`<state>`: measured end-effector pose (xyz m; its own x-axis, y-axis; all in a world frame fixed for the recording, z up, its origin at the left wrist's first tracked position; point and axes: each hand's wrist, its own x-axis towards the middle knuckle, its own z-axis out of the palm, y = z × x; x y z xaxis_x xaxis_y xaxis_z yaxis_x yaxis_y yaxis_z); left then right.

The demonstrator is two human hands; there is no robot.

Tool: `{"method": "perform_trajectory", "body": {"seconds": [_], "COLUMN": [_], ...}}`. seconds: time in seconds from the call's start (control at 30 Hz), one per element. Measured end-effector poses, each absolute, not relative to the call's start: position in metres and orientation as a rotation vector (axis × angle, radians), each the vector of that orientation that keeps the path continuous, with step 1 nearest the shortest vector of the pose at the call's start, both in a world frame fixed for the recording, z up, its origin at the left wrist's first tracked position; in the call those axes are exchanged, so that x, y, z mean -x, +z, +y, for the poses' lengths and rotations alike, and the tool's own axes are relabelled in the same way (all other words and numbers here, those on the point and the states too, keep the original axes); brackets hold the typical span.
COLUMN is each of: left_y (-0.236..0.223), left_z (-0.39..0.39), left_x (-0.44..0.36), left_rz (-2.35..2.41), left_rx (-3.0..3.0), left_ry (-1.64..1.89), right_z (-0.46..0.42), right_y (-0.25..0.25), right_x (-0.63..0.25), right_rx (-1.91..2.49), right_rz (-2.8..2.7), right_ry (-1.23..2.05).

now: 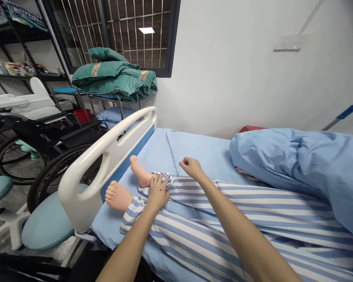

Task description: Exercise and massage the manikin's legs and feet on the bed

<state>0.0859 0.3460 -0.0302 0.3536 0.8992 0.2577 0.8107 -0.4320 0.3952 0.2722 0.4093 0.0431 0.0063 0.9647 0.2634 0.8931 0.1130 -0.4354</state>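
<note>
A manikin in blue-and-white striped trousers (185, 231) lies on the bed, its two bare feet pointing towards the footboard. My left hand (159, 191) rests with fingers spread on the trouser cuff at the ankle of the far foot (140, 172). The near foot (118, 196) sticks out of the other cuff, left of my wrist. Over the far leg, my right hand (191, 167) is closed in a loose fist, with nothing visible in it. A blue quilt (282, 156) covers the manikin's upper part, and fingers of its hand (250, 175) peek out beneath.
The white footboard (85, 172) closes off the bed's left end. Beyond it stand a wheelchair (61, 156) and a teal stool (51, 219). Folded green bedding (114, 74) lies on a rack beneath the barred window. A white wall runs along the bed's far side.
</note>
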Motion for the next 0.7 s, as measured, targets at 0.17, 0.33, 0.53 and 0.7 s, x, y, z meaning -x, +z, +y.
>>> {"method": "perform_trajectory", "body": {"seconds": [0.17,0.33,0.53,0.7], "left_y": [-0.025,-0.025,-0.035,-0.045], "left_z": [0.348,0.351,0.362,0.363], "left_x": [-0.08,-0.071,-0.069,-0.047], "left_rz": [1.719,1.85,1.955,2.059], "left_rx": [-2.05,-1.693,-1.446,-1.546], "left_ry": [1.05,1.179,0.99,0.8], "right_z": [0.442,0.448,0.442,0.423], "right_y": [0.048,-0.002,-0.015,-0.003], "right_x": [-0.182,-0.162,-0.156,-0.13], "right_rx": [1.502,1.594,1.489,1.204], "right_rz": [-1.854,-1.898,-1.845,-1.807], "right_ry": [0.264,0.358,0.41,0.692]}}
